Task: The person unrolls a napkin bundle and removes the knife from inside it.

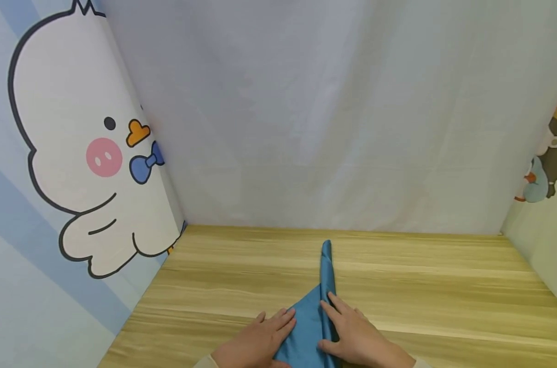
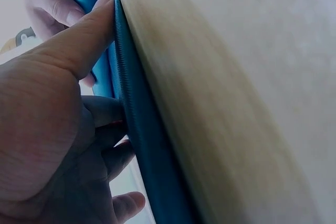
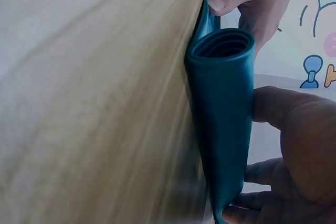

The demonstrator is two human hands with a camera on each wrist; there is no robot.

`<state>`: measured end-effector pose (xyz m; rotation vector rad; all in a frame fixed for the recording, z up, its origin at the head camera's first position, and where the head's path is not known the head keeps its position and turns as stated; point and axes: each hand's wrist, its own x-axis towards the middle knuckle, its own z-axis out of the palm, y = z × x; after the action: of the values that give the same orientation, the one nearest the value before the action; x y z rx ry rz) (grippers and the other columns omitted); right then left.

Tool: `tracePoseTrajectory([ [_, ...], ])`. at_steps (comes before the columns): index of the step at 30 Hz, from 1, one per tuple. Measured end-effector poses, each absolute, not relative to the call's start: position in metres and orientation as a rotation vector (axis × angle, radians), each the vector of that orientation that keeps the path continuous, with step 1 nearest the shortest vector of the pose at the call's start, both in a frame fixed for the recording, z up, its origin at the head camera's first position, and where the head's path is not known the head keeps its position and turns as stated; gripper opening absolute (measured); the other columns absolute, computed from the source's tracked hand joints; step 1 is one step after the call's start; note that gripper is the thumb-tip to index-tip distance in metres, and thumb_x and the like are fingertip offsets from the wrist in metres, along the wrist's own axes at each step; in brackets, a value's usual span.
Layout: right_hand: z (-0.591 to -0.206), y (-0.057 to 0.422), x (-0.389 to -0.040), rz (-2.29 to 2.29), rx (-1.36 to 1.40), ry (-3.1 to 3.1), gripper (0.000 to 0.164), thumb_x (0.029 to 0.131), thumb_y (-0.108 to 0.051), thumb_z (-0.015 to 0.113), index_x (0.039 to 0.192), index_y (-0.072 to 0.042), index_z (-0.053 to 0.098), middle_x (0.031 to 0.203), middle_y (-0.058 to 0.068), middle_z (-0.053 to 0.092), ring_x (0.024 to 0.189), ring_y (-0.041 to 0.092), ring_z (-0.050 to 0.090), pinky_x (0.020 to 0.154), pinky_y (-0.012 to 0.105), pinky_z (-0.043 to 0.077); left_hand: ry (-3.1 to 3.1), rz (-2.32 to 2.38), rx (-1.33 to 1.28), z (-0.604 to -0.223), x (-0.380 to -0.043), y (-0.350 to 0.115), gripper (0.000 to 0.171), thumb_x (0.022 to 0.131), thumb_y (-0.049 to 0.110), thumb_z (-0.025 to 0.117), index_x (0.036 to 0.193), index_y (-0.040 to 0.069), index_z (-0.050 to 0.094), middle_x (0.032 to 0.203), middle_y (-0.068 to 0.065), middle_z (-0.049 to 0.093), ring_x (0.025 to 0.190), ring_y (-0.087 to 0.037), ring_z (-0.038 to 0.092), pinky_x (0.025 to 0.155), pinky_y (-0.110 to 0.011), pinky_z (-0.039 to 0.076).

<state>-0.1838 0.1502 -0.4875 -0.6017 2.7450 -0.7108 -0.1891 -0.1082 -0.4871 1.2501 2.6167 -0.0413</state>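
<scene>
At the right hand (image 1: pixel 358 335): fingers spread and slightly bent, laid on the roll (image 1: pixel 327 276) with thumb alongside — touching, not clenched around it. At the left hand (image 1: pixel 260 340): fingers extended, resting over the left margin of the blue cloth (image 1: pixel 308 327); no enclosing grip visible. Locate the blue cloth under and between both hands, on the wood-grain table (image 1: pixel 204 291): roll at the right, pointing toward the back; flat, sloping part at the left, joined to the roll. Near end cut off by the lower edge of the head view.

Judge the step in hand as rolling the cloth into a tube, apparently part-done, with flat material left to take up. For the next move, turn the roll over the flat part with the right fingers; keep the flat part smooth with the left. Apply even pressure along the length — avoid skewing the narrow far end.

Containers: none in view. Inside the open end (image 3: pixel 223 45) of the roll, in the right wrist view, see only coiled layers of cloth; depth too dark to tell.

Beyond the table, note the pale curtain (image 1: pixel 324 102) behind and the printed chick (image 1: pixel 66 102) at the left.
</scene>
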Motion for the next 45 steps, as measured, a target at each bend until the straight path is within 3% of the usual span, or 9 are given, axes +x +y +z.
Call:
tracePoseTrajectory([
  [13,-0.485,0.155,-0.179,-0.768,-0.476,2.739,0.078,0.080,-0.025,0.065,0.146,0.005,0.036,0.152,0.022,0.029,0.134,0.043,0.035,0.102,0.062,0.032,2.632,0.037,1.196,-0.489,-0.190,-0.116,0.092,0.084,0.072,0.047,0.152,0.012,0.031,0.158,-0.003,0.023,0.144,-0.019,0.023,0.105,-0.052,0.035],
  [26,-0.486,0.156,-0.177,-0.759,-0.425,2.740,0.078,0.079,-0.025,0.064,0.146,0.004,0.036,0.153,0.020,0.029,0.137,0.037,0.033,0.104,0.065,0.025,2.629,0.073,1.242,-0.490,-0.191,-0.121,0.092,0.085,0.071,0.047,0.152,0.011,0.029,0.158,-0.005,0.023,0.144,-0.020,0.023,0.103,-0.054,0.036],
  [32,-0.481,0.153,-0.177,-0.745,-0.534,2.776,0.070,0.083,-0.022,0.062,0.145,0.001,0.040,0.153,0.018,0.029,0.139,0.037,0.030,0.102,0.069,0.024,2.631,-0.003,1.240,-0.485,-0.192,-0.117,0.092,0.085,0.072,0.048,0.152,0.010,0.031,0.157,-0.005,0.024,0.143,-0.020,0.026,0.102,-0.055,0.036],
  [38,-0.480,0.151,-0.182,-0.681,-0.696,2.808,0.069,0.090,-0.040,0.064,0.143,0.000,0.043,0.153,0.016,0.032,0.140,0.036,0.028,0.100,0.069,0.026,2.640,-0.053,1.172,-0.472,-0.190,-0.097,0.090,0.086,0.071,0.049,0.149,0.008,0.037,0.155,-0.006,0.029,0.141,-0.024,0.030,0.102,-0.054,0.038],
  [45,-0.483,0.148,-0.187,-0.569,-0.777,2.760,0.087,0.083,-0.062,0.063,0.143,-0.002,0.045,0.154,0.014,0.031,0.142,0.038,0.023,0.099,0.073,0.024,2.624,-0.105,1.012,-0.470,-0.187,-0.074,0.090,0.084,0.075,0.046,0.149,0.014,0.038,0.154,-0.006,0.031,0.139,-0.032,0.031,0.100,-0.051,0.042],
])
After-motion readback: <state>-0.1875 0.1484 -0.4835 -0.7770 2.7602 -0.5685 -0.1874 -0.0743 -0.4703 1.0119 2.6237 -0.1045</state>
